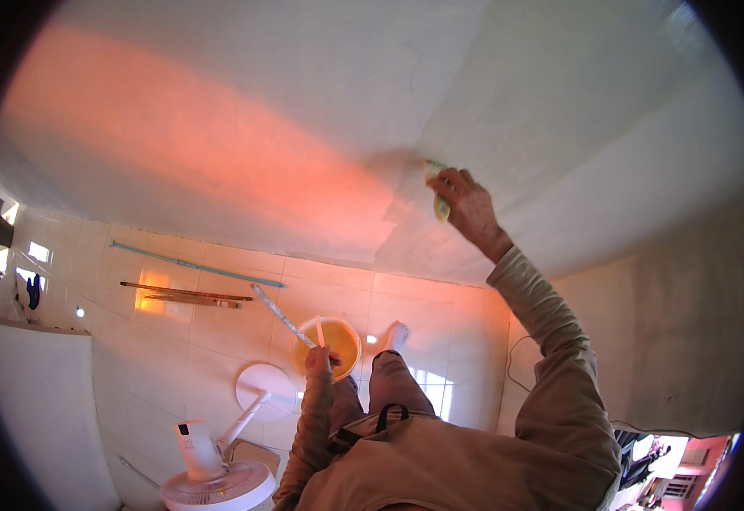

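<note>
My right hand (pixel 470 206) is raised against the pale wall (pixel 304 111), its fingers closed round a yellow-green pad (pixel 441 207). Whether this is a sponge or a folded cloth I cannot tell. The pad is at or close to the wall surface, beside the border between a lighter part and a greyer part. Low down, my left hand (pixel 322 361) is closed round the near end of a pale speckled stick (pixel 280 314), which slants away to the left. Under that hand stands a white bucket (pixel 357 339) with something yellowish inside. A pale strip crosses its opening, ending near my fingers.
On the tiled floor (pixel 218 336), a blue-green pole (pixel 197 267) and several brown sticks (pixel 186 295) lie along the wall's foot. A white standing fan (pixel 217 487) and its round base (pixel 266 392) are at lower left. A thin cable (pixel 510 362) hangs at right.
</note>
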### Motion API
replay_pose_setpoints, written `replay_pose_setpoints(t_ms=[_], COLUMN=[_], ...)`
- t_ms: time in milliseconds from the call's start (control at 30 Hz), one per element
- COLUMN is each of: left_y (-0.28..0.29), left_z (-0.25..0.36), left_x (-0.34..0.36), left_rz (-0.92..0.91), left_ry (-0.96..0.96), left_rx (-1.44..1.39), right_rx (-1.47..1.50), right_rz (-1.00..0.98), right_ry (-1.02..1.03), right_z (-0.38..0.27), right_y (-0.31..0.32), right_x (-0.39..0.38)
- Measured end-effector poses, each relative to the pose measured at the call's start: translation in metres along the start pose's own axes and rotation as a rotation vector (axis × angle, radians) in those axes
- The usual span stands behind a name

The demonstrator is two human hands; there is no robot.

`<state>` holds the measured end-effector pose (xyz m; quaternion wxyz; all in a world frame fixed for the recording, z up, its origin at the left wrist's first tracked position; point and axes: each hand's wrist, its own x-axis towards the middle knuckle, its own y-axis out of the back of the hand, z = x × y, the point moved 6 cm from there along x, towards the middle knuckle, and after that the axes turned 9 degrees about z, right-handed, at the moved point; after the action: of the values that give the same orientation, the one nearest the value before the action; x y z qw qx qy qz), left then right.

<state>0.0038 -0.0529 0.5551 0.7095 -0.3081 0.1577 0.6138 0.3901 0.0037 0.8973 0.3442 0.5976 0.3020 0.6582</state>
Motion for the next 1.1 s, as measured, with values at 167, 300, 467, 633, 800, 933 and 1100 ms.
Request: replay_pose_setpoints(t_ms=[167,300,467,633,800,933,1100], left_y=[-0.013,-0.007,-0.001,0.002,0.003,-0.003,-0.003], left_z=[0.023,0.010,-0.002,-0.010,-0.002,-0.001,-0.007], left_x=[-0.015,-0.005,0.004,0.009,0.000,0.002,0.008], left_rz=[0.039,0.040,0.027,0.035,0.086,0.056,0.040], left_ry=[-0.063,-0.059,-0.022,0.003,0.007,0.009,-0.007], left_rx=[0.003,-0.003,0.022,0.023,0.034,0.030,0.006], right_rx=[-0.086,-0.226,-0.374,-0.300,-0.147,-0.083,-0.160], right_rz=[0.275,0.446,0.440,0.245,0.128,0.277,0.513], right_ry=[0.053,0.184,0.264,0.193,0.100,0.012,-0.009], right_z=[0.008,-0.005,-0.026,-0.029,-0.033,-0.014,-0.006], right_y=[0.120,0.186,0.143,0.054,0.035,0.077,0.136], right_x=[0.080,0.128,0.108,0.052,0.037,0.069,0.101])
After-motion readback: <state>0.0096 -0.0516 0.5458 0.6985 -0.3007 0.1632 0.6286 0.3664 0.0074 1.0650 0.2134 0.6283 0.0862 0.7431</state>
